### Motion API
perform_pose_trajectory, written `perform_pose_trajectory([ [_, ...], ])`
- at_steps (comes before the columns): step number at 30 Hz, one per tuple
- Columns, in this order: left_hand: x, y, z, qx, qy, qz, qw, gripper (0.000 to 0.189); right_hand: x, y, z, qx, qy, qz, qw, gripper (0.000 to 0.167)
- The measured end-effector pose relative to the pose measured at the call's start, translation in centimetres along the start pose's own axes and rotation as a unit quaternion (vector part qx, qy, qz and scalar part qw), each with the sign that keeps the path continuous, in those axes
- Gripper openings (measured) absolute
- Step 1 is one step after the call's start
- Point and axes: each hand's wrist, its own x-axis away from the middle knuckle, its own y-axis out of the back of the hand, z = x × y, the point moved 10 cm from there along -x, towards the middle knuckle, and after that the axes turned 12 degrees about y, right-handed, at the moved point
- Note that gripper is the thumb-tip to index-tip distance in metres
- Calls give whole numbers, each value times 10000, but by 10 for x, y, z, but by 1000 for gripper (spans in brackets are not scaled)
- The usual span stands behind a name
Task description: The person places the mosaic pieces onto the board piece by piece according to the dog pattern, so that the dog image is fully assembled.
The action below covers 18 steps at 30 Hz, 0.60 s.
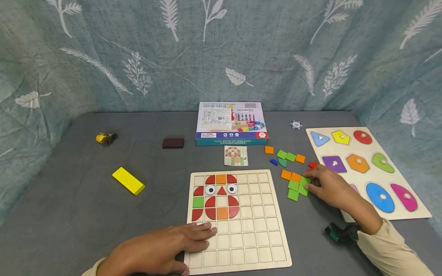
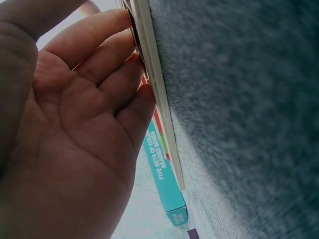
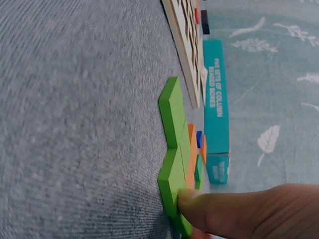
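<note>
My left hand (image 1: 162, 243) rests with extended fingers on the lower left of a wooden grid board (image 1: 250, 255); its palm (image 2: 75, 129) shows in the left wrist view. On the board lie red rounded pieces (image 1: 210, 213), orange squares (image 1: 222, 213), a green square (image 1: 198, 202), a red triangle and two eye discs (image 1: 232, 189). My right hand (image 1: 333, 188) is over loose green square tiles (image 1: 293, 185) right of the board. Its thumb (image 3: 209, 206) touches one green tile (image 3: 172, 177), which lies flat; the other fingertips are mostly hidden there.
A small pattern card (image 1: 236, 156) and a beaded box set (image 1: 232, 124) stand beyond the board. Orange, green and blue pieces lie near the card. At right are a knob shape puzzle (image 1: 369, 147), poker chip (image 1: 296, 124) and black device (image 1: 340, 232). Left: yellow block (image 1: 128, 181), dark block (image 1: 173, 143).
</note>
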Motion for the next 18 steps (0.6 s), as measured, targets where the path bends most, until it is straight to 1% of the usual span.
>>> perform_pose_trajectory([
  [6, -1, -2, 0, -27, -5, 18, 10000, 64, -1, 2, 3, -35, 46, -164, 9998, 23],
  [11, 0, -2, 0, 26, -114, 45, 9999, 64, -8, 6, 12, -28, 255, -342, 9991, 13],
  [13, 1, -2, 0, 9, -199, 48, 9998, 65, -13, 8, 21, -81, 439, -388, 9982, 10],
  [18, 1, -1, -2, -38, -291, 39, 9996, 66, -26, 2, 52, -470, 1114, -156, 9925, 11],
])
